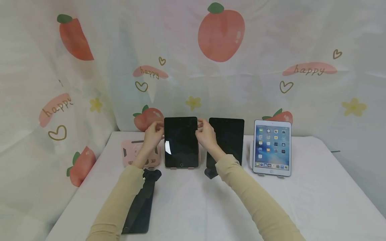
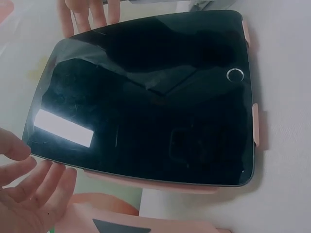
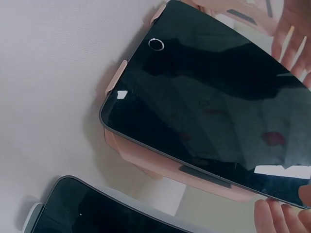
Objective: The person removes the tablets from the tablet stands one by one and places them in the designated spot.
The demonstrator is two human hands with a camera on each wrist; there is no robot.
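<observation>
A black-screened tablet point(image 1: 181, 142) with a round home button stands upright on a pink stand point(image 3: 146, 153). The stand's two small lips hold its lower edge. At the tablet's upper left side, my left hand point(image 1: 153, 135) pinches the edge, thumb near the corner and fingers along the side. Opposite, my right hand point(image 1: 208, 134) grips the upper right edge, its thumb toward the front and its fingertips behind. The screen is dark and reflects a bright white patch. Most of the stand is hidden behind the tablet.
A bare pink stand point(image 1: 126, 150) is to the left. Another dark tablet point(image 1: 138, 211) lies on the table, partly under my left sleeve. A second upright black tablet point(image 1: 226, 137) and a white tablet point(image 1: 272, 144) with a lit home screen stand to the right.
</observation>
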